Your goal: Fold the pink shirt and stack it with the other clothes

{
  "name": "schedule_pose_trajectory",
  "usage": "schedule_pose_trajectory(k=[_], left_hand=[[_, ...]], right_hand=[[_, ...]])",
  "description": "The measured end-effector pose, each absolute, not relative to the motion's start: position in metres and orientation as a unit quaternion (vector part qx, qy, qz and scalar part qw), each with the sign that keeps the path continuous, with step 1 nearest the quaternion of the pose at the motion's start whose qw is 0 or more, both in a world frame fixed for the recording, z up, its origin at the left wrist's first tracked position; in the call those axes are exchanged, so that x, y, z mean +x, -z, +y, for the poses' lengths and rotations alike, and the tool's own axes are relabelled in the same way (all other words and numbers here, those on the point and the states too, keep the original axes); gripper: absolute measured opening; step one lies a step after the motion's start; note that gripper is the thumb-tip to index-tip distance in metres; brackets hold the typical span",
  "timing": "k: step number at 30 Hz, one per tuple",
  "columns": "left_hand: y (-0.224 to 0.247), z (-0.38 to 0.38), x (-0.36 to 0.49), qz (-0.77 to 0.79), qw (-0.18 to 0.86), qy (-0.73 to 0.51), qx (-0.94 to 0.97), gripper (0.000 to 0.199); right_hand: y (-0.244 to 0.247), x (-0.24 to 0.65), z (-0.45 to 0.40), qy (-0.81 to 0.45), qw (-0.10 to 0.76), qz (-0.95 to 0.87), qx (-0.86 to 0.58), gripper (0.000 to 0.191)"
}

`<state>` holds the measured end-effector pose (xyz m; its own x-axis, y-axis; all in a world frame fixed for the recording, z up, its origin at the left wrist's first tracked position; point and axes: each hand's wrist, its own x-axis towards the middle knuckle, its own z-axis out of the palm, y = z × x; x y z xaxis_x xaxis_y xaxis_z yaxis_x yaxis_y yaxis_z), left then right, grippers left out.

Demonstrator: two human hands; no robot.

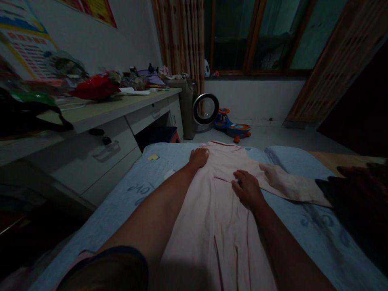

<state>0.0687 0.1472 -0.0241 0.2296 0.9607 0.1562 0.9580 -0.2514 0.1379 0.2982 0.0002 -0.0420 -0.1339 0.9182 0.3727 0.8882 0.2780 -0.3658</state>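
Forearms, bare and stretched forward from the near edge, the left one leaving a dark-trimmed sleeve. Ahead, left hand palm down at the far shoulder of a pink garment, fingers bunched together; cannot tell whether pinching cloth or only pressing. Slightly nearer and to the right, right hand released, palm down, fingers spread and lightly bent over the upper front. Beneath both, thin-looking matte cloth, softly creased, with narrow dark lines down the lower part. Lies lengthwise away from the body, collar end just beyond the hands, hem end running toward the wearer, one long sleeve stretched rightward past the right hand. Underneath, pale blue blanket, plush, printed with lettering. Right of the right hand, dark cloth pile. Left of the left hand, cluttered desk with smooth pale drawers. Beyond the hands, round glass door, blue-and-orange ride-on toy, patterned curtain and wood-framed window.
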Motion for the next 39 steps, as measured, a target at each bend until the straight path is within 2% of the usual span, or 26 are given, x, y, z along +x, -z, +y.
schedule_pose_trajectory(k=[6,13,19,24,26,32,39], left_hand=[[0.022,0.1,0.057,0.584,0.012,-0.088,0.807,0.041],[0.028,0.061,0.054,0.574,0.024,-0.069,0.815,0.052],[0.016,0.062,0.056,0.575,0.026,-0.092,0.813,0.047],[0.024,0.048,0.054,0.546,0.04,-0.104,0.83,0.049],[0.029,0.046,0.053,0.544,0.041,-0.085,0.834,0.054],[0.03,0.048,0.057,0.554,0.031,-0.043,0.831,0.068],[0.026,0.01,0.07,0.57,-0.027,-0.08,0.817,0.052]], right_hand=[[0.04,0.297,0.0,-0.03,0.267,-0.753,-0.601,0.038],[0.041,0.301,0.003,-0.013,0.297,-0.756,-0.583,0.044],[0.037,0.303,0.004,0.035,0.335,-0.765,-0.549,0.017],[0.025,0.3,0.0,0.076,0.374,-0.725,-0.573,0.015],[0.024,0.3,-0.001,0.078,0.362,-0.706,-0.604,0.015],[0.028,0.303,-0.002,0.011,0.251,-0.689,-0.68,0.02],[0.027,0.305,-0.001,0.008,0.244,-0.681,-0.691,0.027]])
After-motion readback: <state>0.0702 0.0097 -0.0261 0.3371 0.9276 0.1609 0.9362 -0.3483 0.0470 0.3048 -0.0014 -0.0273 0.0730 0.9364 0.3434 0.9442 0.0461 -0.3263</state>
